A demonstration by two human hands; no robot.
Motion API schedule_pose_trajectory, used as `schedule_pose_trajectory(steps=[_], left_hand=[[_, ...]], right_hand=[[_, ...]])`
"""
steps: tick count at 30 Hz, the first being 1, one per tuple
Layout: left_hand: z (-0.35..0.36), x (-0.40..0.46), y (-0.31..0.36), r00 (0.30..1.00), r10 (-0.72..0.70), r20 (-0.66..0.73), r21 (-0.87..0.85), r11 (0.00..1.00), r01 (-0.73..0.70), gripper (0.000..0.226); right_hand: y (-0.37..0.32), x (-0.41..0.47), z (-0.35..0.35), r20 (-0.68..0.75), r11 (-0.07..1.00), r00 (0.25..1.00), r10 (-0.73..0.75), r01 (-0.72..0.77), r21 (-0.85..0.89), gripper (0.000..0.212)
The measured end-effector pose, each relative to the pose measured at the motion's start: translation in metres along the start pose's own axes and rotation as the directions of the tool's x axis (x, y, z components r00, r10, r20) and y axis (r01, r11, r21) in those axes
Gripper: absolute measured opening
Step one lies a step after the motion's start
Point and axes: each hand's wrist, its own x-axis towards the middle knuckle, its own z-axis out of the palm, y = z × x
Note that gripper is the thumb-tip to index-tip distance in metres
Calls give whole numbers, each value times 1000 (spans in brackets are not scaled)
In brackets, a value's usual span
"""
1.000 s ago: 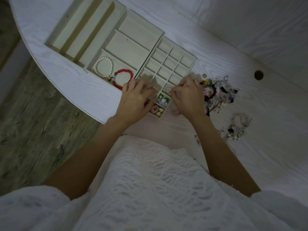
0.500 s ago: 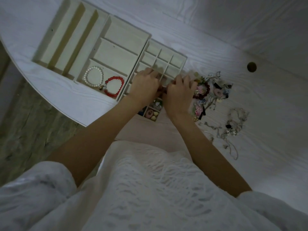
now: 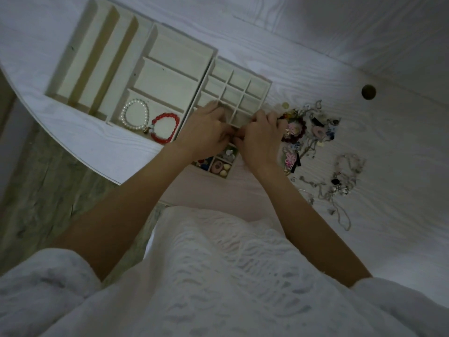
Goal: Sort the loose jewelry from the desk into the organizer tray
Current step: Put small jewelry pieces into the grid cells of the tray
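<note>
Hands (image 3: 233,136) over desk-edge-parallel tray (image 3: 155,76)

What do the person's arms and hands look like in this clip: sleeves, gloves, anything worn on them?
Both forearms are bare up to loose white sleeves near the elbows, of the same wavy-textured white fabric as the top. The left hand and right hand are ungloved; no ring, watch or bracelet is visible on them in this dim view.

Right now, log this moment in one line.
left hand, right hand: fingertips together over small-cell tray | bracelets: sorted | loose jewelry: on desk
</note>
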Motion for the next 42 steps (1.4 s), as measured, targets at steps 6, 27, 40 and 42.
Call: schedule_pose_trajectory(steps=[6, 27, 40, 42], left_hand=[[7, -17, 7, 998, -69, -5, -19, 997, 69, 44], [4, -14, 1, 996, -75, -49, -71, 995, 72, 23], [1, -13, 4, 999, -41, -35, -23, 999, 41, 36], [2, -13, 3, 998, -52, -29, -27, 998, 51, 37]], right_hand=[[3, 3, 4, -191, 992, 974, -121, 124, 5, 9], [35, -7, -15, -134, 918, 922, -363, 378, 115, 20], [31, -13, -6, -51, 919, 939, -341, 345, 190, 29], [29, -15, -4, -62, 930, 950, -307, 313, 193, 28]])
